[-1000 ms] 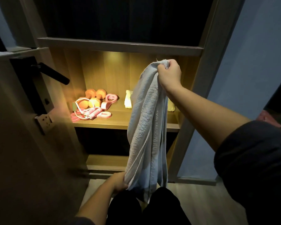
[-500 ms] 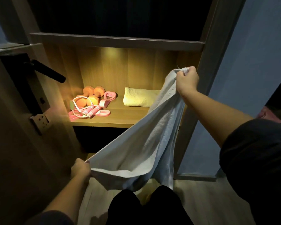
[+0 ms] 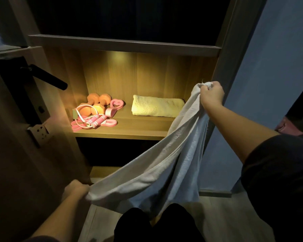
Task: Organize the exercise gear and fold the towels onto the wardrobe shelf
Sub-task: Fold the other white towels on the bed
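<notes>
Right hand [image 3: 211,94] raised, left hand [image 3: 75,189] low, both gripping towel [image 3: 164,163].

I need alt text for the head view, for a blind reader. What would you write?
A person stretches a white towel between the raised right hand and the low left hand, before a lit wardrobe shelf. On the shelf lie a folded yellow towel, orange dumbbells and a pink jump rope.

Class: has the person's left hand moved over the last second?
Yes. The left hand moved leftward, from below the middle of the lit wooden shelf to below its left end.
</notes>
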